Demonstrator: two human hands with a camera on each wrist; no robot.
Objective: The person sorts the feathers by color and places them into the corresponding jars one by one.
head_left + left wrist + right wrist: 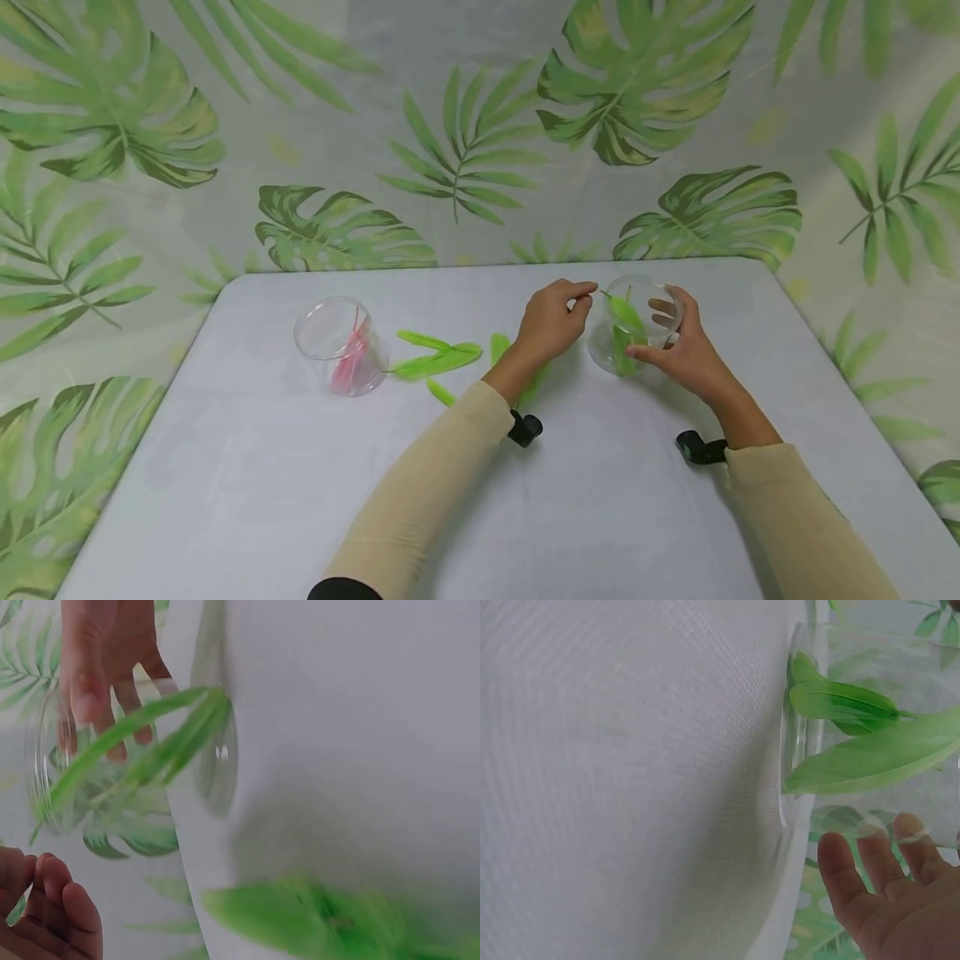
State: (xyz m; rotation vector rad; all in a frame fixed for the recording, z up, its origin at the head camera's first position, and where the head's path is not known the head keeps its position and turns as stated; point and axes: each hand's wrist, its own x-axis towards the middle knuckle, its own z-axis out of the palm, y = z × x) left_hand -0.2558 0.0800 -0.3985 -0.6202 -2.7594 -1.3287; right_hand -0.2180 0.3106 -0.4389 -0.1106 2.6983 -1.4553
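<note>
Right by the rim of a clear cup (pixel 600 354), here's the left hand (pixel 553 321), thumb and fingers bent and drawn together; its fingertips sit beside the thin stem of a green feather (pixel 624 315), and whether they're pinching it, I cannot tell! Over on the other side, the right hand (pixel 686 346) has that cup wrapped, thumb on the near wall, fingers spread apart around the far side. And the cup? Upright, on the white table (pixel 225 483), with several green feathers inside, that one leaning with its stem up past the rim. Out beyond the left hand, more loose green feathers (pixel 438 362) lie on the tabletop, some partly hidden behind the wrist. Farther left, well apart, stands a second clear cup (pixel 371 358), pink pieces (pixel 351 362) slanting inside it. Black wrist devices (pixel 527 429) on both arms, then beige sleeves (pixel 427 483), and right across the back, a leaf-print cloth (pixel 480 42) behind the table!
</note>
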